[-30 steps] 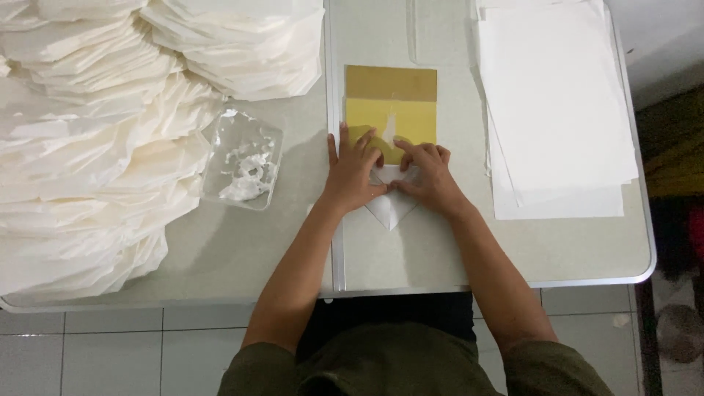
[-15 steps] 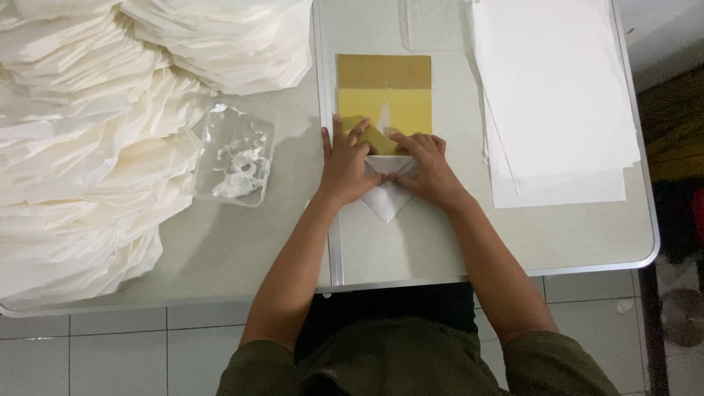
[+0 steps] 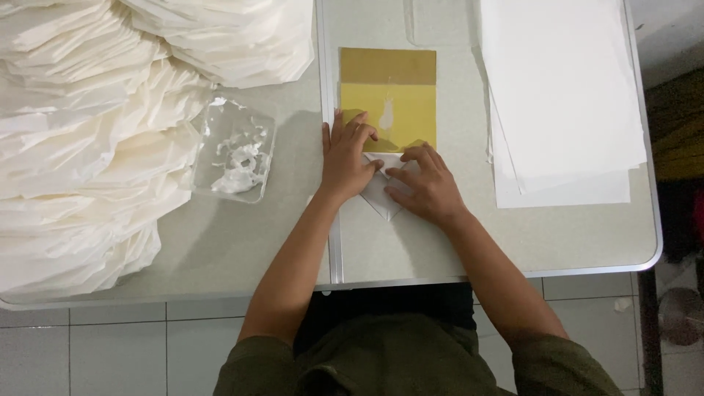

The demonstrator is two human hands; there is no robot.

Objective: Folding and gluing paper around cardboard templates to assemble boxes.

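My left hand (image 3: 348,158) and my right hand (image 3: 425,185) both press down on a small white folded paper (image 3: 383,196) whose point aims toward me. The paper lies at the near edge of a yellow and tan card (image 3: 389,95) flat on the grey table (image 3: 513,242). A white smear marks the card's middle. My fingers cover most of the paper's upper part.
Large heaps of folded white paper (image 3: 95,132) fill the table's left side. A clear plastic tray (image 3: 238,150) with white paste sits beside them. A stack of flat white sheets (image 3: 557,95) lies at the right. A metal seam (image 3: 331,242) runs down the table.
Both hands have shifted slightly on the folded paper, the fingers drawing closer together over it. The view has drifted a little.
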